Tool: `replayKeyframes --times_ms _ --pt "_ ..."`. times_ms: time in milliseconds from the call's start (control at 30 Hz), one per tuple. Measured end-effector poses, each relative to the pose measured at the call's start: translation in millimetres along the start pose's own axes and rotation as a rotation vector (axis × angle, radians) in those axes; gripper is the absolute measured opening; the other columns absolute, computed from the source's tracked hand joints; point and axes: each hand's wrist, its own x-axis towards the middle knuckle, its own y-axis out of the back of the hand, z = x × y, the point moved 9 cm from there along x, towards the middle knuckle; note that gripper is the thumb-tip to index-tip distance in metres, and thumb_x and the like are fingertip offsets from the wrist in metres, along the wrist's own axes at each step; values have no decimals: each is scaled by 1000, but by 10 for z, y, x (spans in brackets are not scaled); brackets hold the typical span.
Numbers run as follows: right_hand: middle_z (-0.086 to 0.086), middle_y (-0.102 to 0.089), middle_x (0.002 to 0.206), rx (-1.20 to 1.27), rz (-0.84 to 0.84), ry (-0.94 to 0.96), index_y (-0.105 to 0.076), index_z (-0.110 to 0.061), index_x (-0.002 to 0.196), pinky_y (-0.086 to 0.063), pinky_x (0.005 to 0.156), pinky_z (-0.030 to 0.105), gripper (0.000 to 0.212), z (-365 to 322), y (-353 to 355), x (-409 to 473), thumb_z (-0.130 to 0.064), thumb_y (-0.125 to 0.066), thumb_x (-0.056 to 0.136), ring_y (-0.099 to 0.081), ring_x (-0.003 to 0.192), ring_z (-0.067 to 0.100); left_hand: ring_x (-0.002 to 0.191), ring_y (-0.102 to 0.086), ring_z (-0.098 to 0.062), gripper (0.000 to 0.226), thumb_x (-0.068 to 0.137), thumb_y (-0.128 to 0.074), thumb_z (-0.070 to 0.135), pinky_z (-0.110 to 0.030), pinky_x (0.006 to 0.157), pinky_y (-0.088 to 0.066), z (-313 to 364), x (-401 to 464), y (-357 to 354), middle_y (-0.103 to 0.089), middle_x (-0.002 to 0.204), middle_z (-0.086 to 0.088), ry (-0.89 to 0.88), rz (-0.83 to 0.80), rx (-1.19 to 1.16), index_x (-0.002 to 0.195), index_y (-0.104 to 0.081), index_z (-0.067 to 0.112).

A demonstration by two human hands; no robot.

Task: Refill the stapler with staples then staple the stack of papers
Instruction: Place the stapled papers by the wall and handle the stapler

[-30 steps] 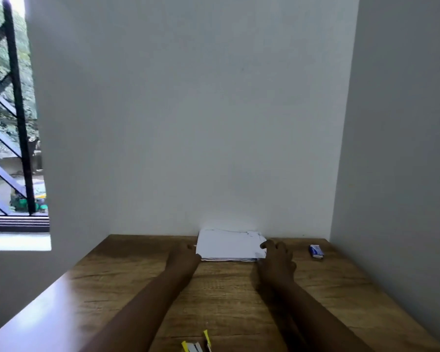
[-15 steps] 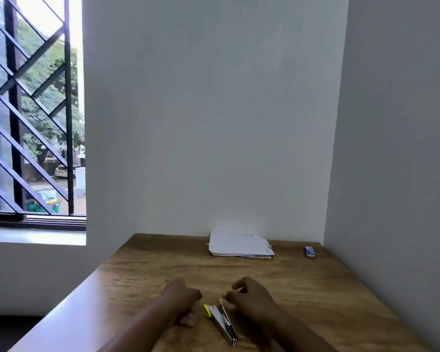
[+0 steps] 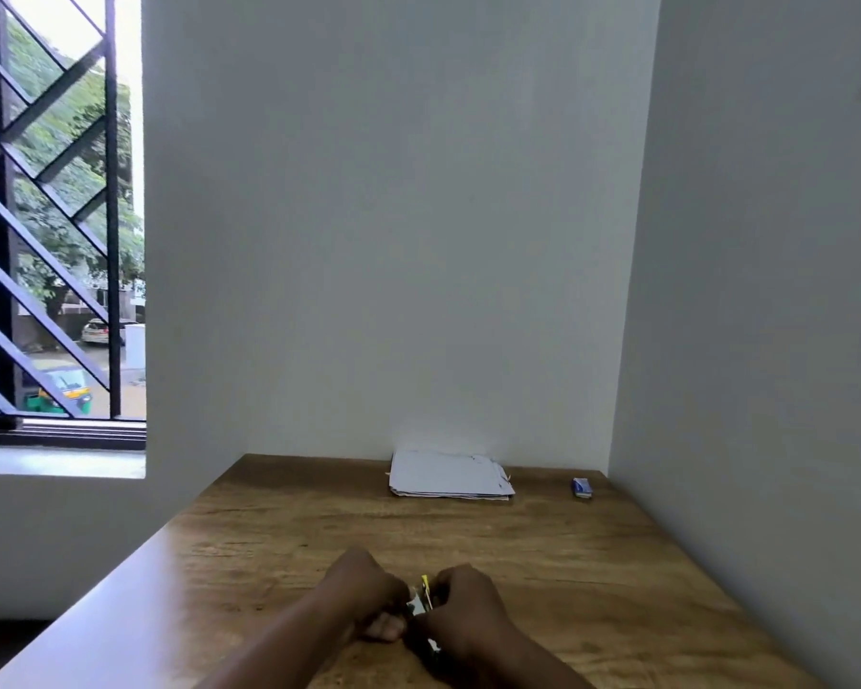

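Observation:
A small stapler (image 3: 421, 601) with yellow and metal parts sits low over the near middle of the wooden table (image 3: 592, 564), mostly hidden between my hands. My left hand (image 3: 369, 596) curls against its left side and my right hand (image 3: 466, 606) grips it from the right. A stack of white papers (image 3: 446, 475) lies flat at the far edge against the wall. A small blue staple box (image 3: 582, 487) rests to the right of the papers.
White walls close the table at the back and on the right. A barred window (image 3: 56, 216) opens at the left, beyond the table's left edge.
Both hands came back from the paper stack to the near table. They have closed in on the stapler, which lay in plain sight between them half a second ago.

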Motion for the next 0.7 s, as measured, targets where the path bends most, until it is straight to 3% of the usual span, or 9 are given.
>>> replayKeyframes --times_ms 67,133,233,333,400,467,567,633,700 --pt "3 -71 74 69 61 -20 -69 -11 71 -46 58 26 14 51 48 -15 -24 -69 68 -64 68 12 39 -54 -18 11 79 -66 -5 -25 44 -46 17 47 -82 -58 52 -16 -35 22 -24 69 -63 -7" --pt "7 -72 73 157 115 -39 -68 -8 72 -48 57 29 17 93 118 -31 -23 -67 66 -65 67 15 52 -58 -20 6 78 -68 -4 -28 48 -51 74 78 -156 -62 67 -18 -74 67 -48 81 -65 -8" --pt "-1 -71 70 239 170 -25 -68 -17 72 -55 62 31 9 96 282 -28 -23 -67 79 -68 67 11 71 -64 -21 23 78 -69 5 -24 49 -53 251 151 -289 -69 95 -19 -154 118 -89 100 -67 1" --pt "0 -70 87 262 239 25 -64 -21 81 -60 75 38 12 131 539 42 -10 -69 81 -70 78 16 68 -64 -12 14 81 -68 12 -17 48 -47 572 218 -441 -70 86 -5 -278 156 27 94 -71 14" --pt "-3 -66 93 262 270 32 -67 -19 102 -57 71 27 29 234 696 116 -3 -73 78 -65 80 10 80 -68 -19 25 82 -67 10 -25 61 -53 739 325 -584 -72 98 -9 -305 150 23 107 -67 12" --pt "-4 -67 103 220 295 34 -64 -14 117 -48 66 14 47 345 839 215 0 -76 74 -61 81 5 87 -66 -22 43 80 -68 8 -24 59 -52 857 439 -735 -68 110 -10 -292 140 2 121 -57 13" --pt "2 -67 117 198 370 39 -60 -13 127 -46 69 11 58 526 1075 388 2 -77 74 -61 93 10 82 -61 -17 39 75 -71 6 -23 58 -50 976 630 -1044 -61 91 2 -298 76 -68 108 -55 18" --pt "2 -69 115 183 430 32 -64 -13 120 -42 64 6 47 672 1252 537 2 -74 77 -62 96 10 83 -61 -14 30 74 -73 5 -27 66 -54 1072 772 -1278 -60 83 8 -320 23 -101 90 -56 22" --pt "4 -72 110 141 474 22 -69 -12 113 -44 68 10 37 788 1402 695 2 -71 79 -66 100 14 82 -64 -12 27 74 -74 3 -21 64 -52 1197 913 -1502 -67 87 5 -362 -29 -90 88 -62 23"
